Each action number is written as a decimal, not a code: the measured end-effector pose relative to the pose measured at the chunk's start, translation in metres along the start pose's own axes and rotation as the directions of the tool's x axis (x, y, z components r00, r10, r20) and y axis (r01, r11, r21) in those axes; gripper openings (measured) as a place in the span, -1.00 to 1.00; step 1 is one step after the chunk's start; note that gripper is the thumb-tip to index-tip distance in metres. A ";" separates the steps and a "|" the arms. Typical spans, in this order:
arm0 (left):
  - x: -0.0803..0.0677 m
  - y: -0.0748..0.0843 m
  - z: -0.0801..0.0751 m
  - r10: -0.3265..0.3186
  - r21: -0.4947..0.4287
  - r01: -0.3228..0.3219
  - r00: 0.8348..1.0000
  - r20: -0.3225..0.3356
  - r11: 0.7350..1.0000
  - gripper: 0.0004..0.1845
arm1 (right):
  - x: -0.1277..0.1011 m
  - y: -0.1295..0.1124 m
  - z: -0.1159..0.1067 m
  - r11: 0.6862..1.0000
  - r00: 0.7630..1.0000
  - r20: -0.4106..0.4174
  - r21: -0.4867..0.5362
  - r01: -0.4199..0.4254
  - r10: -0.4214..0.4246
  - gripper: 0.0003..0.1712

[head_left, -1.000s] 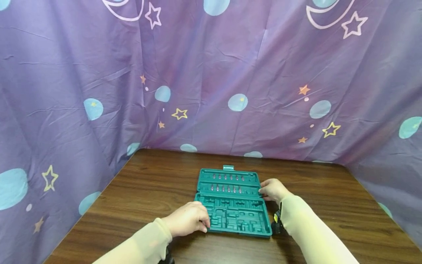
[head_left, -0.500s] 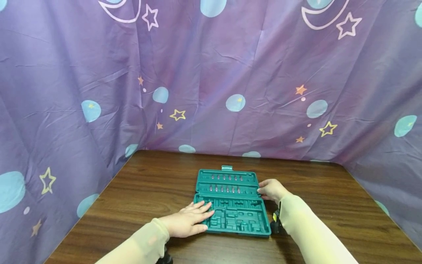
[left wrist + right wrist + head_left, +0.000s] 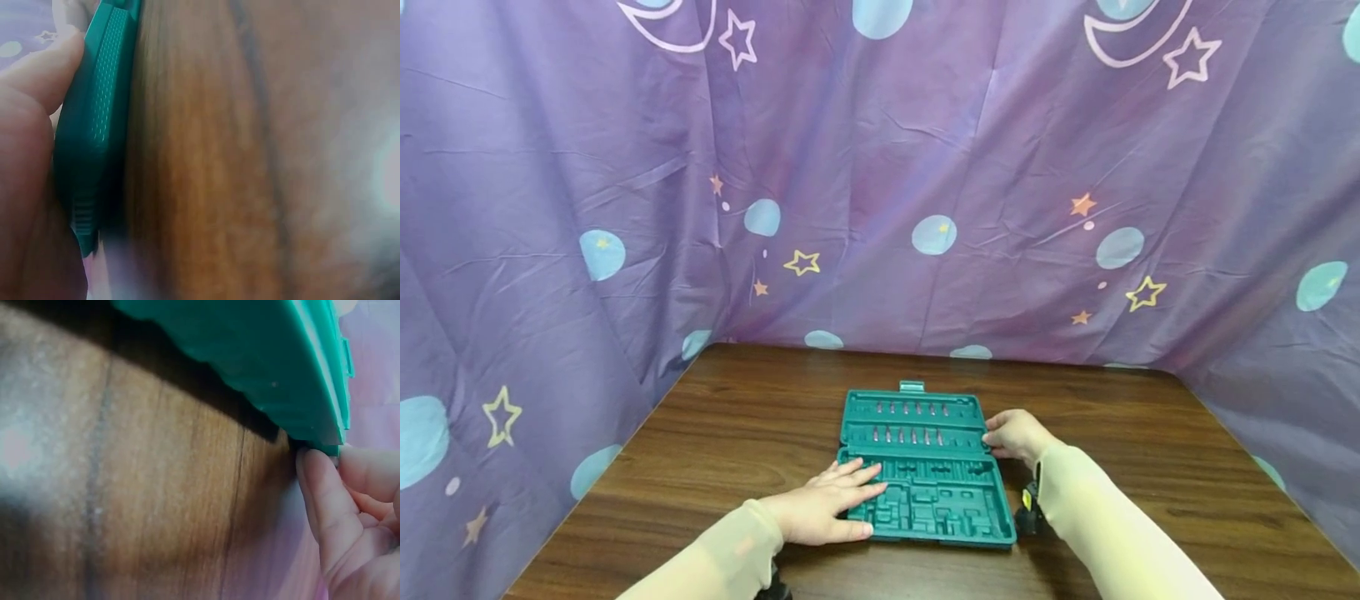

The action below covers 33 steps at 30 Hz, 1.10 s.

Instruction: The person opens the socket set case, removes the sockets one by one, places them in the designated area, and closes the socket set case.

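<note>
The green tool case (image 3: 921, 467) lies fully open and flat on the desk (image 3: 737, 433), just ahead of us toward twelve o'clock. Its near half shows bare moulded pockets; the far half holds two rows of small bits, and the latch tab points to twelve. Our left hand (image 3: 823, 510) rests flat with straight fingers on the near half's corner at about eight o'clock of the case. Our right hand (image 3: 1017, 435) touches the case's edge at three o'clock, by the hinge, fingers bent against it. We judge the opening done and the pockets not yet filled. Purple star cloth (image 3: 880, 183) hangs all round.
</note>
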<state>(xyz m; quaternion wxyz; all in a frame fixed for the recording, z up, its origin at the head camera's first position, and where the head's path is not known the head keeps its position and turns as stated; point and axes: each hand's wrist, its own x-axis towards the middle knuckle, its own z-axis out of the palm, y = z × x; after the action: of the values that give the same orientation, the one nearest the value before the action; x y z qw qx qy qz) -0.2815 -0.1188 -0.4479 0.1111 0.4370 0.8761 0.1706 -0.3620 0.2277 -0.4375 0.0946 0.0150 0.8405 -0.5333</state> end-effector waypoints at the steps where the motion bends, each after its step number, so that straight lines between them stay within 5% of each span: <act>1: 0.000 0.000 0.000 0.001 0.000 -0.001 1.000 -0.002 1.000 -0.31 | -0.001 0.000 0.000 1.000 1.000 -0.003 -0.002 -0.002 0.002 -0.65; 11: -0.003 0.004 0.001 0.016 0.033 -0.015 0.999 -0.028 0.999 -0.29 | -0.007 -0.004 -0.001 0.999 1.000 -0.002 -0.035 -0.013 0.013 -0.66; 15: -0.004 0.004 0.002 0.024 0.050 -0.022 0.999 -0.042 0.999 -0.29 | -0.009 -0.010 -0.002 0.988 0.999 -0.001 -0.150 -0.036 0.037 -0.64; 24: -0.005 0.002 0.004 0.022 0.057 -0.018 0.998 -0.065 0.998 -0.29 | 0.005 -0.032 0.020 0.970 0.978 -0.188 -0.241 0.042 -0.089 -0.66; 33: -0.006 0.001 0.006 0.029 0.034 -0.027 0.998 -0.059 0.999 -0.30 | 0.026 -0.022 0.046 0.967 0.970 -0.241 -0.253 -0.028 -0.035 -0.69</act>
<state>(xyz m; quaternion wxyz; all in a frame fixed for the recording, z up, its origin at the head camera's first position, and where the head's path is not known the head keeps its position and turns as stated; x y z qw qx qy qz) -0.2758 -0.1220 -0.4525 0.0751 0.4456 0.8756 0.1706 -0.3836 0.1747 -0.4412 -0.0092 0.0665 0.9073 -0.4152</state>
